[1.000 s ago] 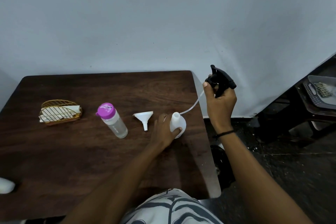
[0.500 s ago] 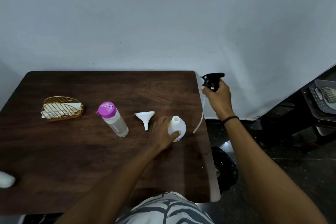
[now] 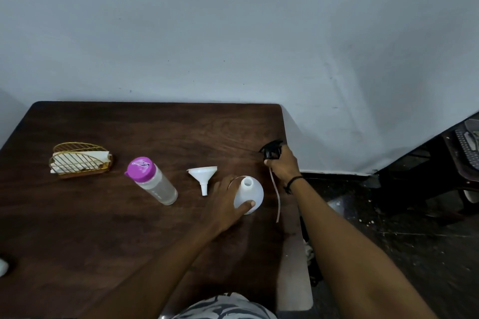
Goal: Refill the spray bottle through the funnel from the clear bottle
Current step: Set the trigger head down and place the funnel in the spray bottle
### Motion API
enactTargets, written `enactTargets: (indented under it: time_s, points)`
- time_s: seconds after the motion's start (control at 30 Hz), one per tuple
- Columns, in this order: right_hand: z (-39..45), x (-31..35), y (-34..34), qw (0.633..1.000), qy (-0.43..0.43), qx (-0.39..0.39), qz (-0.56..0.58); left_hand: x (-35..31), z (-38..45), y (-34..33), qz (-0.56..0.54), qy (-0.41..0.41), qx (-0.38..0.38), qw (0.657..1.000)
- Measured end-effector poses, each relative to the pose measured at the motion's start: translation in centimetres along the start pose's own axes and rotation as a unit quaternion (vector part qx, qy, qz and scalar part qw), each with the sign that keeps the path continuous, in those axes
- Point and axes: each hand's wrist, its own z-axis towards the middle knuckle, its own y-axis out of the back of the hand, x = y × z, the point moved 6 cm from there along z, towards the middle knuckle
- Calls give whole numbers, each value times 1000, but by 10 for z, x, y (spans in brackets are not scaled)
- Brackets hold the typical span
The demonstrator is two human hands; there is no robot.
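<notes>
- One gold wire holder (image 3: 80,160) with white paper sits far left on the surface (image 3: 77,228).
- One clear bottle (image 3: 153,181), pink cap on, stands capped.
- One white funnel (image 3: 203,177) rests beside it.
- One spray bottle (image 3: 250,194), neck uncapped, is gripped by the left hand (image 3: 224,204).
- One black sprayer head (image 3: 270,149) with its dangling tube is clutched in the right hand (image 3: 282,167), at the surface's right edge.

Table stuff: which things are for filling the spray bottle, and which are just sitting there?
For the job:
- spray bottle, open, held by the left hand
- black spray head with its tube, in the right hand
- funnel
- clear bottle, pink cap on

Just lying about:
- gold wire holder with napkins
- white object at the table's left edge
</notes>
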Motion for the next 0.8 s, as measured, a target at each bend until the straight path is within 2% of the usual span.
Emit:
enactTargets:
  time_s: [0.3, 0.6, 0.8]
  points:
    - [20, -8, -13, 999, -26, 24, 1, 3, 1, -1, -2, -12, -1, 1000]
    - [20, -19, -12, 999, -14, -15, 27, 3, 0, -1, 9, -12, 8, 1000]
    - [23, -19, -9, 998, -22, -40, -32, 2, -1, -1, 8, -10, 15, 1000]
